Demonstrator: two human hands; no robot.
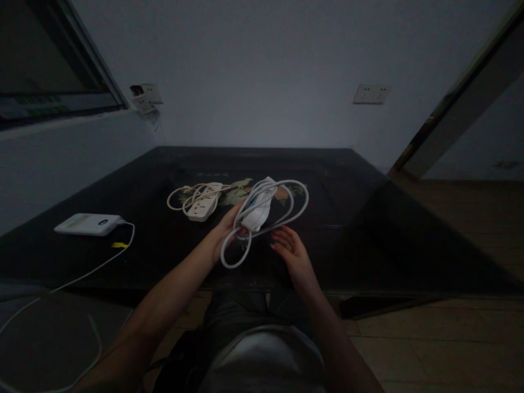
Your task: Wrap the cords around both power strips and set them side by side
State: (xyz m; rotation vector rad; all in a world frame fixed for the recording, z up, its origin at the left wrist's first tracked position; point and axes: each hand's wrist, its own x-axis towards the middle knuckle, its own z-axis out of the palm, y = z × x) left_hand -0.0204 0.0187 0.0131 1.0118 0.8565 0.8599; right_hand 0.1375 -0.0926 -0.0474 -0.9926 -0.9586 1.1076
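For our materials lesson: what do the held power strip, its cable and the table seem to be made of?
The power strip is likely hard plastic: white, smooth, moulded body. The cable probably has a flexible plastic sheath: white, bending in loose loops. The table has a dark, glossy top, maybe lacquered wood or glass; dim light leaves it open.

White power strip [257,210], blk table [347,218].

Both bare arms reach forward from the bottom of the view. The left forearm [164,305] slants up to the right, and the left hand [224,234] is raised with its fingers curled closed in a grip. The right forearm [327,333] slants up to the left. The right hand [292,254] is loose, fingers spread and slightly bent, near the other hand.
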